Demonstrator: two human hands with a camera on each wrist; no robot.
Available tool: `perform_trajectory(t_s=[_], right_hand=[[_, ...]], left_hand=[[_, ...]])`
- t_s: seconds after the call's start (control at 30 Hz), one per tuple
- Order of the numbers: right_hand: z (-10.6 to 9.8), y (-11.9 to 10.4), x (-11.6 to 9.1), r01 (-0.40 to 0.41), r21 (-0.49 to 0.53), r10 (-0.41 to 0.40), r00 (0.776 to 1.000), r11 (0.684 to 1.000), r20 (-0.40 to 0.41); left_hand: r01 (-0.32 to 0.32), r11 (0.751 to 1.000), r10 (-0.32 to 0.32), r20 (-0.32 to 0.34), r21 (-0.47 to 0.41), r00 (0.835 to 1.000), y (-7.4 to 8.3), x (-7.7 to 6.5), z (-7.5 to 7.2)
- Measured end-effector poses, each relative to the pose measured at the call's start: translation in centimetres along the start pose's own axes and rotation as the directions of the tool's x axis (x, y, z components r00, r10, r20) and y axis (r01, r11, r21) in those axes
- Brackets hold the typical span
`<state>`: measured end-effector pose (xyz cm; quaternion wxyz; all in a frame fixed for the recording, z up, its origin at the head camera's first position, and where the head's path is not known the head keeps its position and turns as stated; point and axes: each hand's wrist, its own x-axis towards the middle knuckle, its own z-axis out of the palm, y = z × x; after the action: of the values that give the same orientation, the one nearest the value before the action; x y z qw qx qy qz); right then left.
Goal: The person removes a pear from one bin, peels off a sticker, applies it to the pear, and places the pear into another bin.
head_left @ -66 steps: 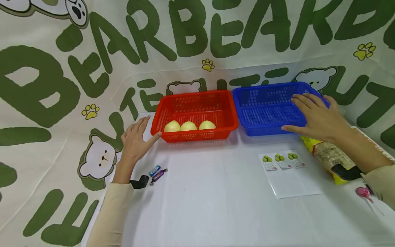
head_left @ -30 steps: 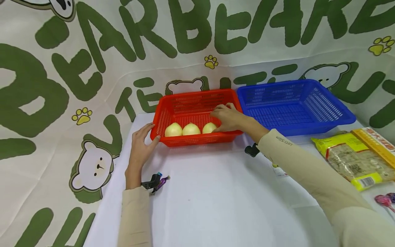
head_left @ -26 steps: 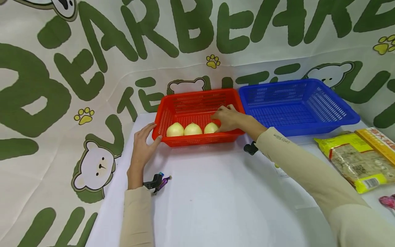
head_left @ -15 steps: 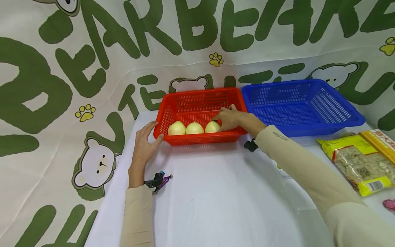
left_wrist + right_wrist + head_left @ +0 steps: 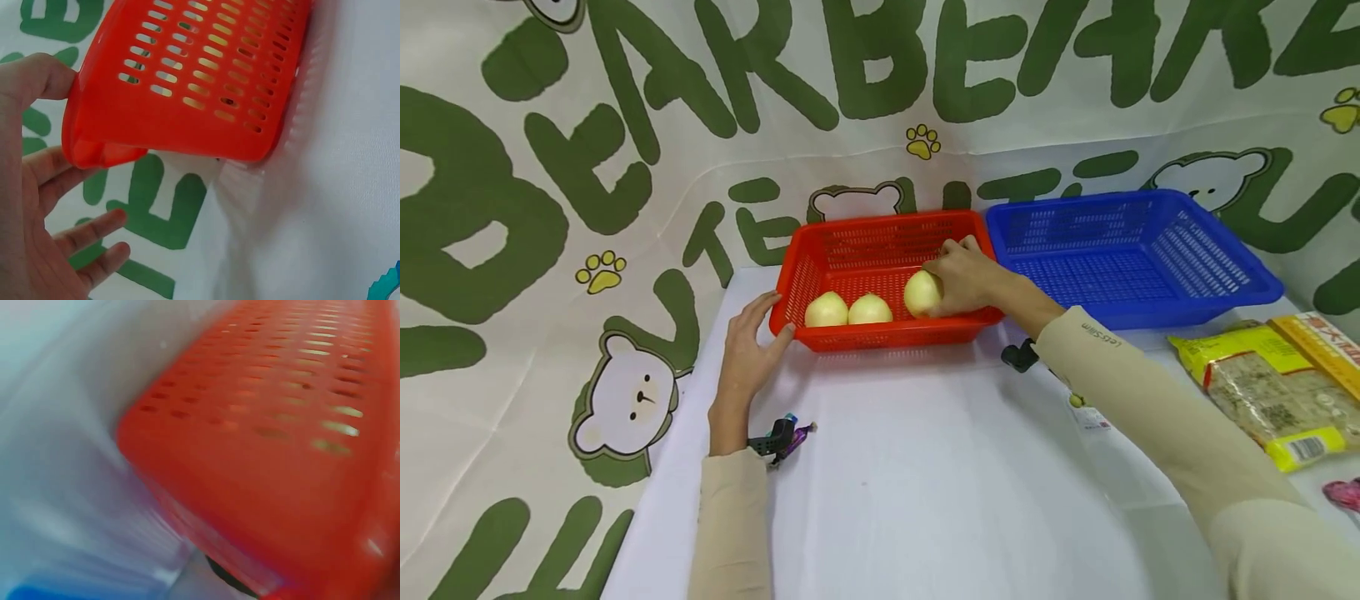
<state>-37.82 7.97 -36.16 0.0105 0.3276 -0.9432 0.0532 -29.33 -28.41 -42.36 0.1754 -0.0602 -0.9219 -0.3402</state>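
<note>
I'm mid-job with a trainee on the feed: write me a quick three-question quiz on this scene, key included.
1. How many pale fruits in the red basket are free of both hands?
2. True or false, of the left hand: it grips a fruit.
3. Which other container stands beside the red basket?

Key: 1. Two. 2. False: it touches the red basket's rim, while the right hand grips the third fruit. 3. The blue basket.

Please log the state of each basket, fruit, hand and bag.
Red basket, upright, loaded
Blue basket, upright
Rightmost fruit, gripped inside the red basket
Other two fruits, resting ungripped
Right hand, gripping the rightmost fruit
Left hand, touching the red basket's corner
Yellow bag, lying flat, seal unclear
</note>
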Motion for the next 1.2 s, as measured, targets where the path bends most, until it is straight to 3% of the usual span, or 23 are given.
perform_trajectory(t_s=[0.3,0.57,0.8,0.97,1.2], right_hand=[[-3.9,-0.2,-4.8,0.045,0.023,-0.039,0.977,0.999,-0.209],[-4.4,-1.8,-10.5,0.142,0.003,-0.134,0.939,0.990,-0.316],[-1.8,-3.4,-15.0,0.195,-0.011,-0.186,0.912,0.981,-0.367],[1.2,-4.1,-16.8,0.194,-0.005,-0.183,0.917,0.981,-0.355],[4.3,-4.7,-17.5,0.164,0.013,-0.150,0.930,0.986,-0.335]], left_hand=[[0.036,0.999,-0.036,0.015,0.010,0.999,0.0,-0.3,-0.5],[0.022,1.000,-0.022,0.024,0.000,0.999,-0.2,-0.2,-0.4],[0.026,1.000,-0.025,0.028,-0.012,0.999,-0.1,0.0,0.2],[0.030,0.999,-0.030,0.027,-0.015,0.999,-0.1,0.0,0.2],[0.015,1.000,-0.014,0.020,-0.023,1.000,-0.2,0.0,0.0]])
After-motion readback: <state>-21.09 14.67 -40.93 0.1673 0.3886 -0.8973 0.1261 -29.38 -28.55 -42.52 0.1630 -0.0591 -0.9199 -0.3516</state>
